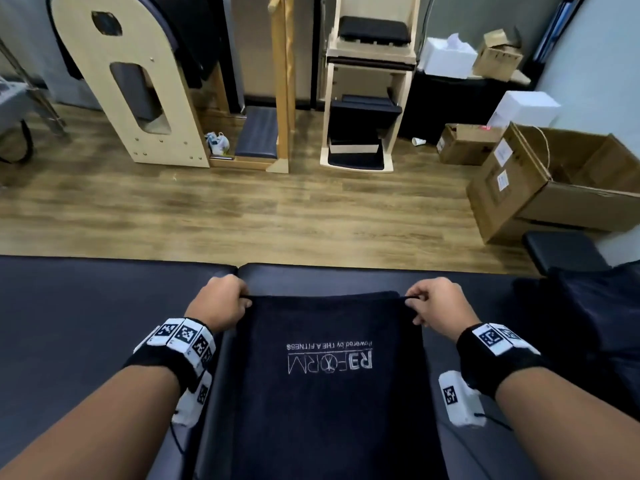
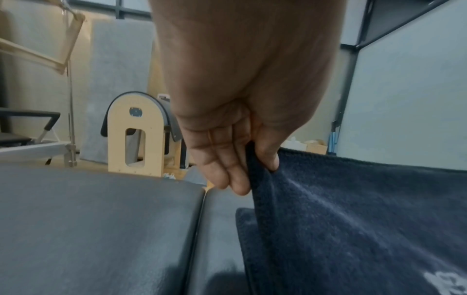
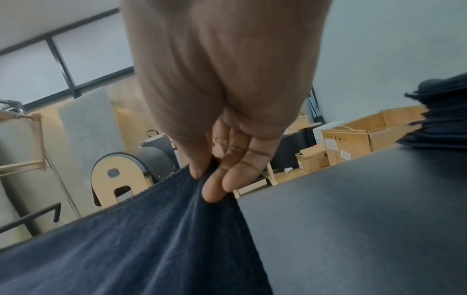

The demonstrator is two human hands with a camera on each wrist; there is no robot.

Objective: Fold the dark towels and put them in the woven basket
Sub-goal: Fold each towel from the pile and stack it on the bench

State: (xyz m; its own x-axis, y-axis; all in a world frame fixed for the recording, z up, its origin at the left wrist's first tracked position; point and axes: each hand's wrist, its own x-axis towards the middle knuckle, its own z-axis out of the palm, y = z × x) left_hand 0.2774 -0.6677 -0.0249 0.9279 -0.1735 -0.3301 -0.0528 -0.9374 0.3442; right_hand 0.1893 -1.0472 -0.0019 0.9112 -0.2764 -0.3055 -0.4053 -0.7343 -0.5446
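Both hands pinching far towel corners: left hand (image 1: 221,301), right hand (image 1: 437,304), towel (image 1: 325,393) lying on table (image 1: 86,323). Left wrist: thumb and fingers (image 2: 222,159) clamping towel edge. Right wrist: same grip, more towels (image 3: 439,117) stacking at right.

Both arms reach fwd, wrists banded w/ marker tags. Left hand (image 1: 221,301) and right hand (image 1: 437,303) each pinch a far towel (image 1: 329,368) corner, thumb vs. fingers, knuckles up.
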